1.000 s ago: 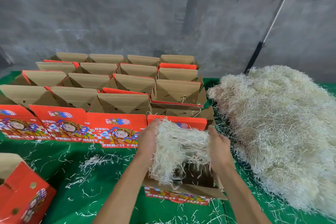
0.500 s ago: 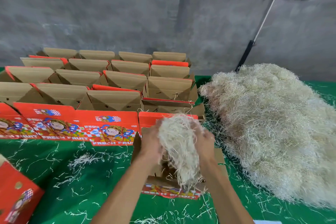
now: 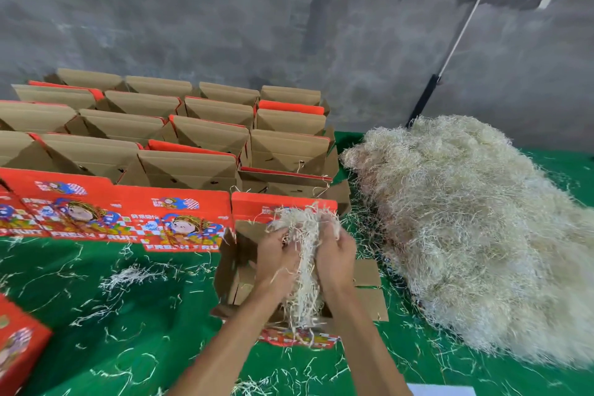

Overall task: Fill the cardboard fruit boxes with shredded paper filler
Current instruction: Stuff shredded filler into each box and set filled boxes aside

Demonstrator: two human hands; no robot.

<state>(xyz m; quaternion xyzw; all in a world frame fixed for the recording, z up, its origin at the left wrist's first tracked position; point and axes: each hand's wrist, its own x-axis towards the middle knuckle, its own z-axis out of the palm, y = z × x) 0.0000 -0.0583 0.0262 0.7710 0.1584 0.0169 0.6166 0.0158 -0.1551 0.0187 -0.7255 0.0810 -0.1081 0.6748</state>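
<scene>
A: Item one, shredded paper filler. Location?

B: A wad (image 3: 303,254) pinched between both hands, the left hand (image 3: 276,262) and right hand (image 3: 336,259) curled round it from either side, over the open box (image 3: 238,270) at the near edge of the tabletop (image 3: 135,309). Strands trail down into the box and over its front wall. The bulk supply is one large heap (image 3: 466,235) to the right, close to the box.

A: Handling notes?

B: Judged light, springy and loose; it compresses under the fingers and sheds strands, as the litter on the green cover suggests. Best taken as a bunched handful squeezed from both sides, then pressed down inside the box. Nothing fragile. The box flaps look like thin cardboard and could fold if leaned on.

A: Count of boxes?

B: One being filled. Behind it, open boxes (image 3: 205,135) stand in rows, four across and about five deep, roughly twenty; the left edge of the frame cuts some off, so no exact figure. One more red box (image 3: 19,347) lies at the near left corner, partly out of view.

A: Filled so far?

B: Cannot tell; the boxes' interiors are hidden from this angle.
</scene>
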